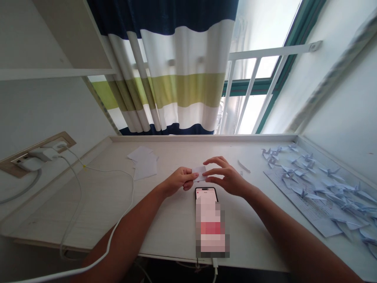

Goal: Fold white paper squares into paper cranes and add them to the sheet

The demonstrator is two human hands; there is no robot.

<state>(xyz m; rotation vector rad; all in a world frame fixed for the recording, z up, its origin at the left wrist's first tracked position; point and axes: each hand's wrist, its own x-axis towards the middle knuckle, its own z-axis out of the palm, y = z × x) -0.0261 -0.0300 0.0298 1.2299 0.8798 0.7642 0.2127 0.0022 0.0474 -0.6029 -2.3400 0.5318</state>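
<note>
A small folded piece of white paper [199, 173] is held just above the desk, past the top of a phone. My left hand [179, 180] pinches its left end, fingers curled shut. My right hand [225, 175] touches its right side with thumb and lower fingers, while the upper fingers stretch out over it. The phone [209, 220] lies flat on the white desk [165, 220] right below both hands, screen lit.
A loose stack of white paper sheets [143, 161] lies at the back left. Several folded paper cranes [321, 184] cover a printed sheet on the right. White charger cables [88, 204] run from a wall socket [35, 155] across the left. Curtain and window stand behind.
</note>
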